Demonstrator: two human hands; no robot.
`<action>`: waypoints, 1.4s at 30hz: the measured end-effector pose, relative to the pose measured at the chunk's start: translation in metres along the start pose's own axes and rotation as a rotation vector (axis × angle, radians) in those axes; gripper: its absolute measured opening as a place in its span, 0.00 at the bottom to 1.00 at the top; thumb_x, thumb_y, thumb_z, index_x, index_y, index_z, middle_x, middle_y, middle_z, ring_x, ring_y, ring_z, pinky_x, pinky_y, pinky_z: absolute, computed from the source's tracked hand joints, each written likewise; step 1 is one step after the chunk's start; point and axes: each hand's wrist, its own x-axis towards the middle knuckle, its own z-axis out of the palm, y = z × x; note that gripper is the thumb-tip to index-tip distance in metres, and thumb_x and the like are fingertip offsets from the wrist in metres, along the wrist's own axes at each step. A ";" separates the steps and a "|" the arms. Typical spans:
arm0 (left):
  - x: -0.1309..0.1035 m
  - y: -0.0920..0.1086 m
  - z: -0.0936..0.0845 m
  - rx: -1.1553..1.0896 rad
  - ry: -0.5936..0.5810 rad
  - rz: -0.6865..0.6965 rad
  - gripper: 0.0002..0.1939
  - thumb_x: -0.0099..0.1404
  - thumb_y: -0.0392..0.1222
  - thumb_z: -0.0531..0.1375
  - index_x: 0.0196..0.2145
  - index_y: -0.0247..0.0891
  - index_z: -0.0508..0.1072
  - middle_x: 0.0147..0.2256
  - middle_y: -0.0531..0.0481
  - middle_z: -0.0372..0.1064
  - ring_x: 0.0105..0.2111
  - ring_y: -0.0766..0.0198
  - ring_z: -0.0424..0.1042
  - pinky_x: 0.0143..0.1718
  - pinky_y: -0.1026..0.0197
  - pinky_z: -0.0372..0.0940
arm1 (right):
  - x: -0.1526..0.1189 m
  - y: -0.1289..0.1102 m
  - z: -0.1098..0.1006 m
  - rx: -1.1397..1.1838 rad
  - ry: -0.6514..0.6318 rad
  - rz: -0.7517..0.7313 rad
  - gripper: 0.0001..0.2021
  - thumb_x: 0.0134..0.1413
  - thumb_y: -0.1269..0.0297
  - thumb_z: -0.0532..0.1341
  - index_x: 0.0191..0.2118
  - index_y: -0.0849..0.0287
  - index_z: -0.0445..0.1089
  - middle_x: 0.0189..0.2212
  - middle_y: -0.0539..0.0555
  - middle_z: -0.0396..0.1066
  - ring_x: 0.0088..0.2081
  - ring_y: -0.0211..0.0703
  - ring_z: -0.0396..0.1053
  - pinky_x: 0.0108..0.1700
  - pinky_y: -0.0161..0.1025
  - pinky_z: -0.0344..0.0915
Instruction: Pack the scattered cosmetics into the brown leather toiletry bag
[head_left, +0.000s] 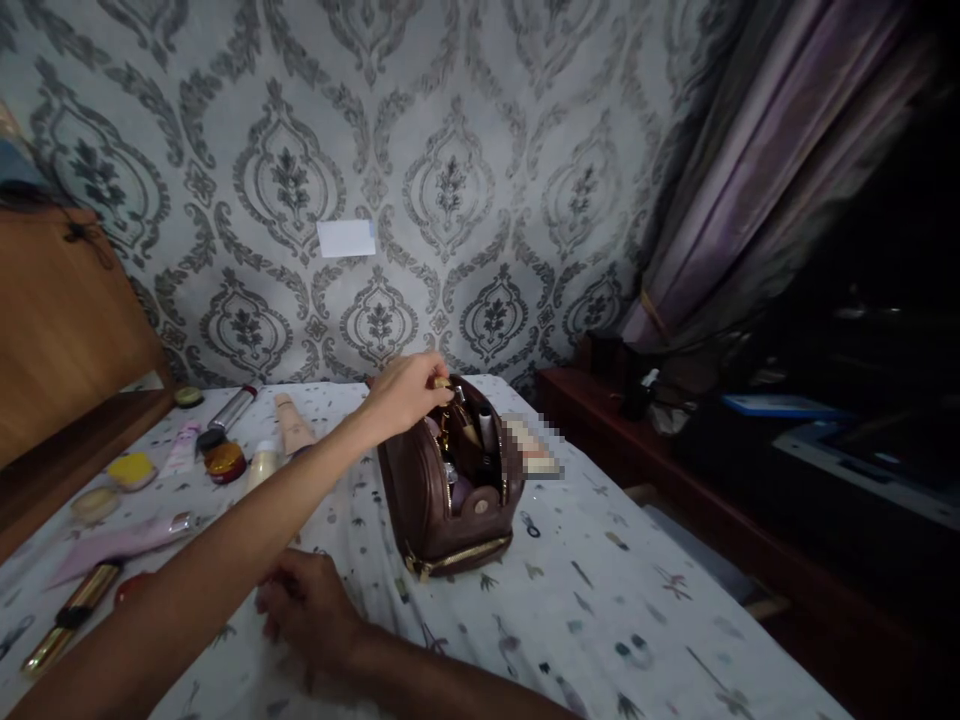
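My left hand (409, 393) reaches across to the top of a brown makeup bag (427, 515) and pinches a small gold-coloured item (442, 383) at its opening. A gold chain (445, 430) hangs just below the fingers. The bag stands unzipped, with tubes and a white-capped item (487, 432) inside; its lower contents are hidden. Nearer to me, my right hand (311, 610) rests low over the sheet, its fingers curled in, with nothing visible in them. My left forearm passes above it and partly covers a red round item (133, 588).
Cosmetics lie across the left of the patterned sheet (570, 640): a pink tube (120, 545), a gold-and-black tube (73, 615), a yellow-lidded jar (131, 471), an amber jar (225, 462) and a beige tube (292, 425). A blurred-out item (532, 447) sits right of the bag.
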 end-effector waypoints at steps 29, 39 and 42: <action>0.004 0.023 0.049 0.319 -0.344 -0.020 0.11 0.59 0.40 0.61 0.40 0.40 0.69 0.45 0.41 0.75 0.46 0.48 0.74 0.40 0.55 0.67 | 0.001 0.002 0.000 -0.068 0.022 -0.043 0.09 0.41 0.81 0.53 0.24 0.60 0.64 0.18 0.44 0.61 0.19 0.31 0.61 0.23 0.27 0.59; -0.002 0.015 0.013 0.079 -0.120 0.059 0.10 0.64 0.33 0.56 0.44 0.39 0.69 0.36 0.49 0.78 0.39 0.58 0.75 0.41 0.60 0.66 | -0.001 -0.007 -0.003 -0.080 -0.004 -0.017 0.08 0.48 0.78 0.54 0.25 0.61 0.66 0.18 0.44 0.61 0.19 0.30 0.61 0.21 0.26 0.55; -0.030 0.001 -0.001 -0.114 0.067 0.054 0.06 0.65 0.34 0.55 0.39 0.40 0.69 0.35 0.52 0.77 0.38 0.61 0.75 0.41 0.61 0.66 | -0.001 -0.008 -0.005 -0.018 -0.032 -0.039 0.05 0.52 0.73 0.56 0.30 0.62 0.69 0.21 0.44 0.62 0.20 0.30 0.60 0.22 0.27 0.57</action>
